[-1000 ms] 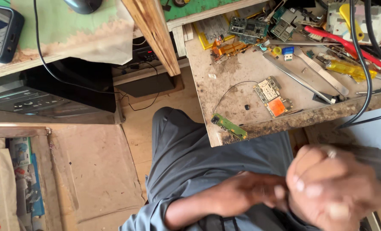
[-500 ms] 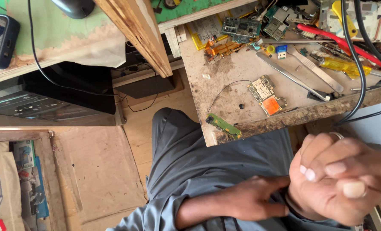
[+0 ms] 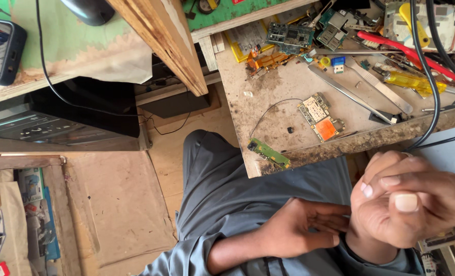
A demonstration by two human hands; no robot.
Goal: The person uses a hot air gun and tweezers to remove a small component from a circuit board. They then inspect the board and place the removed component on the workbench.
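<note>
Head view: left hand (image 3: 294,232) lies on the lap, fingers loosely open and stretched toward 3 o'clock, tips touching the right wrist, holding nothing. Right hand (image 3: 406,202) at 4 o'clock is curled into a loose fist; cannot tell if anything is inside. Green circuit strip (image 3: 268,152) sits on the workbench (image 3: 268,102) edge at 11 o'clock from the hands. Orange-patched board (image 3: 320,116) lies farther up, tweezers (image 3: 350,93) beyond.

Bright, even daylight; soft shadow under desk (image 3: 268,110) toward 9 o'clock. Right hand (image 3: 409,202) at 4 o'clock slightly soft, close to lens. No glare.
</note>
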